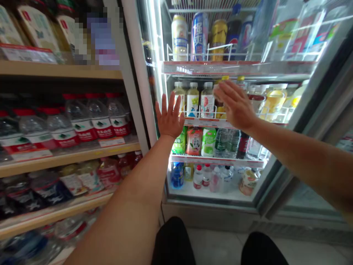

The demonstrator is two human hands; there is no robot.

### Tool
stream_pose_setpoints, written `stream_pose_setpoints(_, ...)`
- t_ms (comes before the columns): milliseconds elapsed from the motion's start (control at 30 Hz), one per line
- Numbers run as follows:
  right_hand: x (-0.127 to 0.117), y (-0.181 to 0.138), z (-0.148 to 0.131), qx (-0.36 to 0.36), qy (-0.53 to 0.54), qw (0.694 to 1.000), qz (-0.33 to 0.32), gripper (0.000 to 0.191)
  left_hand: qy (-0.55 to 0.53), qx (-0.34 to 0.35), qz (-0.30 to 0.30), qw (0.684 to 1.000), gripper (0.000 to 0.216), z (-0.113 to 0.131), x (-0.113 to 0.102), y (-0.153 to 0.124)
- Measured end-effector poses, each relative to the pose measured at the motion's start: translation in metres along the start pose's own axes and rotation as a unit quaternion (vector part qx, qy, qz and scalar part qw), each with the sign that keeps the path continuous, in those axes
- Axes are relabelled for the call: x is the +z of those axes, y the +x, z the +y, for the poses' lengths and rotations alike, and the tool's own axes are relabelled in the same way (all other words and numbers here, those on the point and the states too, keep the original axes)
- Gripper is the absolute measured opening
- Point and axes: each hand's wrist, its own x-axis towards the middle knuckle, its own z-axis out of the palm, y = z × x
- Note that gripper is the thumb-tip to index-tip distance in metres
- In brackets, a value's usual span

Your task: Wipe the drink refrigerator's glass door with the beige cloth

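Note:
My left hand (169,117) is raised with its fingers spread, palm toward the glass of a lit drinks fridge. Pale-labelled drink bottles with white caps (193,101) stand behind the glass beside it. To the right, my right hand (235,105) is up in front of the same shelf. Its fingers are stretched out close together, pointing up and left, and the thumb is hidden. A small pale patch shows at its fingertips; I cannot tell whether it is a thin cloth or a bottle behind. Firm contact with the glass cannot be made out for either hand.
Open wooden shelves (63,156) on the left carry red-capped water bottles (100,117) and other drinks. Tall cans (200,36) stand on the fridge's upper wire shelf. The fridge's bottom frame (209,213) is near my knees (173,243), above a tiled floor (217,246).

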Motion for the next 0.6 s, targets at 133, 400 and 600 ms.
stream_pose_setpoints(133,0.014,0.016,-0.010,0.021,-0.027,0.997,0.067,0.052,0.006,0.009,0.003,1.000,0.060,-0.001,0.000,-0.001)
stream_pose_setpoints(400,0.026,0.033,-0.024,-0.038,0.020,0.999,-0.020,0.065,-0.010,0.013,0.000,1.000,0.059,-0.003,0.000,0.000)
stream_pose_setpoints(600,0.021,0.024,-0.017,-0.016,0.011,1.000,0.007,0.069,-0.022,0.000,-0.012,1.000,0.061,-0.003,0.000,0.000)
